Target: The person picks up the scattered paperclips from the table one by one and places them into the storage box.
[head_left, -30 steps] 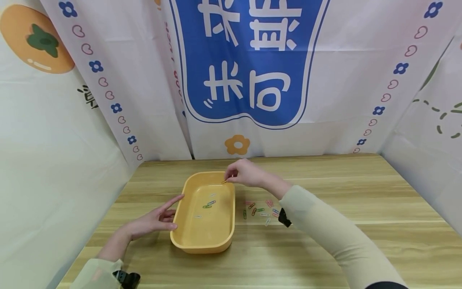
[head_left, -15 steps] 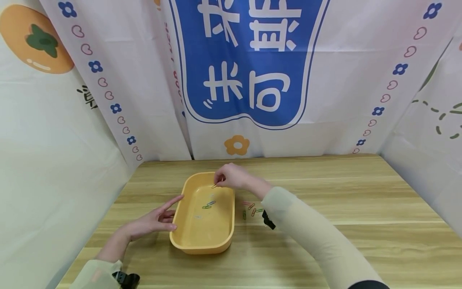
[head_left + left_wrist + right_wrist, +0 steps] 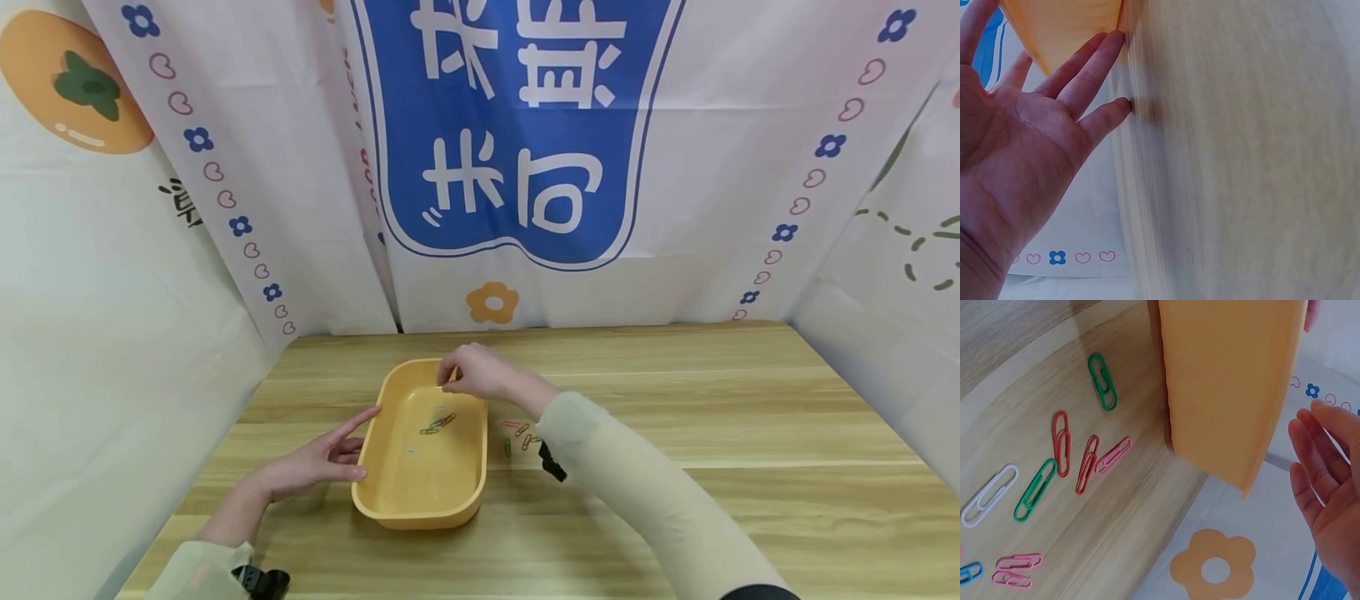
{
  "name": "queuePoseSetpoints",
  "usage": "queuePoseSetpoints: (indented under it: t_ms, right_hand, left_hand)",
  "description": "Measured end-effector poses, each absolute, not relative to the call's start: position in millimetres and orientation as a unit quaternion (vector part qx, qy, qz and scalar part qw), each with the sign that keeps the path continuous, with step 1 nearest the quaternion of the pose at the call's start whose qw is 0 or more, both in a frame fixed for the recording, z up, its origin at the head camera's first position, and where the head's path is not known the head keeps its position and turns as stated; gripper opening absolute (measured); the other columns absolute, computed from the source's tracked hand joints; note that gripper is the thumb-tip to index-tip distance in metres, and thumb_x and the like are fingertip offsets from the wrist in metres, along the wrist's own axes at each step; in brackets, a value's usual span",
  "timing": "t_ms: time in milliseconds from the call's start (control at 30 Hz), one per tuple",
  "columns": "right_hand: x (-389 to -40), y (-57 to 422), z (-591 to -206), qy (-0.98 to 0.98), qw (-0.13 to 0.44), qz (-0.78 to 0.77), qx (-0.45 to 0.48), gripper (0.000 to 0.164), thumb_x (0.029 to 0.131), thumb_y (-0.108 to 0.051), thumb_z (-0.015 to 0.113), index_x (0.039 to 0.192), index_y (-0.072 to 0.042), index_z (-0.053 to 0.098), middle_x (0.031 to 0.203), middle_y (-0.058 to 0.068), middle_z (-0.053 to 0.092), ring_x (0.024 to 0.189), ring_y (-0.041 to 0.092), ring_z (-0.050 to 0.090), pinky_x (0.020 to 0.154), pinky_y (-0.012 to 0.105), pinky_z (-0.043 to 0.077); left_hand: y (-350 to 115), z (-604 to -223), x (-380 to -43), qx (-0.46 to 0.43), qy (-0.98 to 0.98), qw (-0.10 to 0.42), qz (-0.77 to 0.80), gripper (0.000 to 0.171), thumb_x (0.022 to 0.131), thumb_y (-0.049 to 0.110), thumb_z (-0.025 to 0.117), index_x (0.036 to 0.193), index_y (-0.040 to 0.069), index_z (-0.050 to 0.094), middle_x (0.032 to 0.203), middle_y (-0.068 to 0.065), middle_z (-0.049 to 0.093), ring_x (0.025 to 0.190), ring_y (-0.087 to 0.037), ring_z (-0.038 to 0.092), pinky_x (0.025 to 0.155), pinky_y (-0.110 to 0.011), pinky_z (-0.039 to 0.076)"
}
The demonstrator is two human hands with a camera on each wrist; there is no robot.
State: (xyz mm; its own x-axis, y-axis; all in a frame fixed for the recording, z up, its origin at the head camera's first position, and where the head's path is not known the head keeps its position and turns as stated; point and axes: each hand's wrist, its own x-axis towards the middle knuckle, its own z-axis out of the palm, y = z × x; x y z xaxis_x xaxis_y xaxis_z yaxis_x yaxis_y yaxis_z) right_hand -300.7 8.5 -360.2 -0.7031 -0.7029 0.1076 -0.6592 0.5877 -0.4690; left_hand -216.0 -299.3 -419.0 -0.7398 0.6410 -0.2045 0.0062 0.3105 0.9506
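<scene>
A yellow tray point(image 3: 420, 492) stands on the table with several paper clips inside: a green paper clip point(image 3: 428, 431), a dark orange paper clip point(image 3: 449, 419), a blue one partly covered, and faint white ones. My left hand point(image 3: 318, 461) rests against the tray's left side, its fingers spread and fairly straight along the wall in the left wrist view. Over the tray's far right corner hovers my right hand point(image 3: 480, 372). Its fingers point(image 3: 1316, 453) are loosely bent with nothing visible between them in the right wrist view.
Right of the tray lie loose paper clips in several colours, among them a green clip point(image 3: 1102, 381), a white clip point(image 3: 990, 495) and a pink clip point(image 3: 1114, 455). My right forearm hides some in the head view. A printed curtain point(image 3: 705, 208) hangs behind the table point(image 3: 712, 392).
My right hand has moved left over the tray and let go of the dark orange paper clip, which lies beside the blue and green ones. My left hand has stayed put.
</scene>
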Motion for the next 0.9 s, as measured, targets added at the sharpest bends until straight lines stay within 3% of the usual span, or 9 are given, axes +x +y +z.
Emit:
queuePoseSetpoints:
  t_ms: [433,500,667,900]
  right_hand:
    - [-288.3,46.6,-353.6,0.849,0.019,-0.294,-0.438,0.004,0.09,-0.007,0.069,0.092,-0.008,0.073,0.087,-0.004,0.069,0.077,0.01,0.062,0.07,0.019,0.05]
    - [-285.2,55.6,-352.4,0.845,0.014,-0.297,-0.444,0.005,0.09,-0.006,0.069,0.092,-0.007,0.073,0.087,-0.003,0.07,0.078,0.01,0.062,0.072,0.023,0.052]
    - [-279.5,81.3,-352.0,0.843,0.004,-0.299,-0.446,0.005,0.09,-0.008,0.069,0.092,-0.006,0.073,0.087,-0.003,0.07,0.078,0.008,0.062,0.074,0.029,0.053]
    - [-271.1,122.1,-358.8,0.857,0.018,-0.315,-0.408,0.004,0.09,-0.009,0.069,0.092,-0.007,0.073,0.088,-0.003,0.069,0.079,0.007,0.061,0.07,0.026,0.052]
  left_hand:
    - [-298.1,-417.0,-213.6,0.21,0.768,0.282,0.535,0.087,0.096,0.01,0.062,0.157,0.017,0.001,0.145,-0.04,0.027,0.129,-0.045,0.041,0.1,-0.044,0.044]
    - [-298.3,-416.8,-213.1,0.209,0.769,0.282,0.534,0.087,0.096,0.01,0.062,0.157,0.017,0.001,0.146,-0.04,0.027,0.129,-0.045,0.041,0.1,-0.044,0.044]
    - [-298.1,-416.3,-213.3,0.209,0.769,0.284,0.534,0.087,0.096,0.01,0.061,0.157,0.018,0.001,0.146,-0.039,0.027,0.129,-0.044,0.042,0.1,-0.044,0.044]
    - [-297.9,-416.9,-214.8,0.212,0.765,0.287,0.536,0.087,0.096,0.01,0.061,0.157,0.019,0.001,0.146,-0.039,0.027,0.129,-0.044,0.042,0.1,-0.044,0.044]
